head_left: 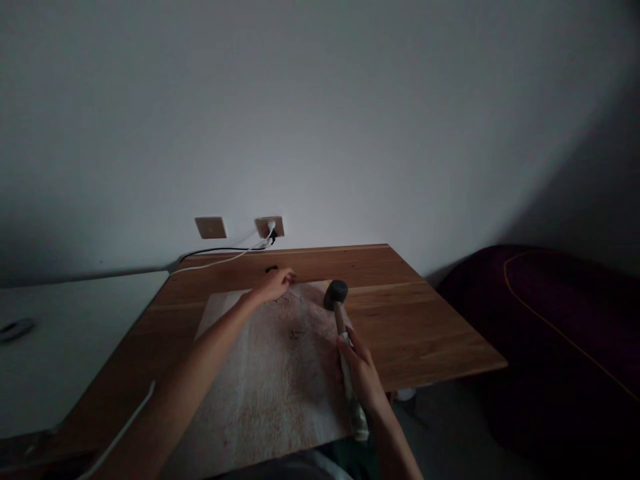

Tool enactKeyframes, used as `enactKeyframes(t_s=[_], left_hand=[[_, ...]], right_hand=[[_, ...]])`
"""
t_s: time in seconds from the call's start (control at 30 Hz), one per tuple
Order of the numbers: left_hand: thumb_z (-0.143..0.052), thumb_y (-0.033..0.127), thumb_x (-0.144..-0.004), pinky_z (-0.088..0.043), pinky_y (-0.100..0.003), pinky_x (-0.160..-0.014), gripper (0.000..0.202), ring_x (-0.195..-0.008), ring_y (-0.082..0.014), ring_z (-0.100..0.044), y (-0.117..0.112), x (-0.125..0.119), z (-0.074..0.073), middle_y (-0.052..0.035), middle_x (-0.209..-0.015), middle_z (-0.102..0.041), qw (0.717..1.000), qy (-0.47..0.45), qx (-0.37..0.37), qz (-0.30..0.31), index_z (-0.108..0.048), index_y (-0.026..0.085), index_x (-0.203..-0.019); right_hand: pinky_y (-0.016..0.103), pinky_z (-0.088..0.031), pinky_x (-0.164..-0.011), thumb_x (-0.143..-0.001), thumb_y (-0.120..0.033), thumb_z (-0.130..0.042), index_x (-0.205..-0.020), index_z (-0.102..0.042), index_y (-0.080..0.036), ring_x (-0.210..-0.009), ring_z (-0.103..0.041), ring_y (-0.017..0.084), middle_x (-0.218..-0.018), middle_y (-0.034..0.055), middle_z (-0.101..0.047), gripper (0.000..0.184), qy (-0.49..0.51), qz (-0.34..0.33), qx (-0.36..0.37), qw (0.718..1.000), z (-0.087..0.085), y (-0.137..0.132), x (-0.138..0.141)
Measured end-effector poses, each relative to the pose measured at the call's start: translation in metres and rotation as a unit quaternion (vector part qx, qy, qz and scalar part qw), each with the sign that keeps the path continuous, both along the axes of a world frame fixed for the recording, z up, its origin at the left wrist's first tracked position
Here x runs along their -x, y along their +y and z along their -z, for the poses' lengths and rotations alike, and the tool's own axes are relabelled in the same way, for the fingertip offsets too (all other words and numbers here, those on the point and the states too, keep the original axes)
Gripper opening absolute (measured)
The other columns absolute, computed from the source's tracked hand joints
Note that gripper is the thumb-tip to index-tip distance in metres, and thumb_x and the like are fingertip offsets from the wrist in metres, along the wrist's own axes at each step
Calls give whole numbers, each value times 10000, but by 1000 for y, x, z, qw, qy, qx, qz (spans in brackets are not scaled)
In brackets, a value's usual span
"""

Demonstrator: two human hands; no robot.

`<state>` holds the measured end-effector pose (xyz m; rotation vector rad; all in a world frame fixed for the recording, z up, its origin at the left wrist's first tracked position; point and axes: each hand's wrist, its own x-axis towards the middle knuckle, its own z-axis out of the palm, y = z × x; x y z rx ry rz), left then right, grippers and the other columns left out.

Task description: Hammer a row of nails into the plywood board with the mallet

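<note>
My right hand [361, 370] is wrapped round the pale handle of a mallet [336, 293]. Its dark, blunt head is raised near the board's right edge. My left hand [274, 285] reaches over the far part of a worn wooden board [250, 393]. The fingertips of that hand are drawn together, and anything between them is too small to make out. Several nails [283, 298] show on the board just beside the left hand. A small pile of loose nails [296, 333] lies nearer the board's middle.
The board lies on a wooden table [425, 327] against the wall. A small black object [271, 269] lies behind my left hand. Cables [225, 259] run from a wall socket [269, 227]. A white surface [65, 347] adjoins at left, a dark purple beanbag-like shape [540, 320] at right.
</note>
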<state>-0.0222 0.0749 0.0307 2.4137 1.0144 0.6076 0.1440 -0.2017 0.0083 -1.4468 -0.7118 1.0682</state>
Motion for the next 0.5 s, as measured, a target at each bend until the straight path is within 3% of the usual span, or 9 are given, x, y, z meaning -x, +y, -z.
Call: enactKeyframes(t_s=[0.5], left_hand=[[-558,33,-834,-584,-290,-926,393,-1006,-228,-800,5,-3,4,-79,-1047,-842,999,32,-6,9,-763,190,-1130]], right_hand=[[258,-424,-420,-825,-676,-682,-1386,-623,-227,-460,-509,152,-647,-51,-579,722,22,-1,-2,1000,0,2,0]])
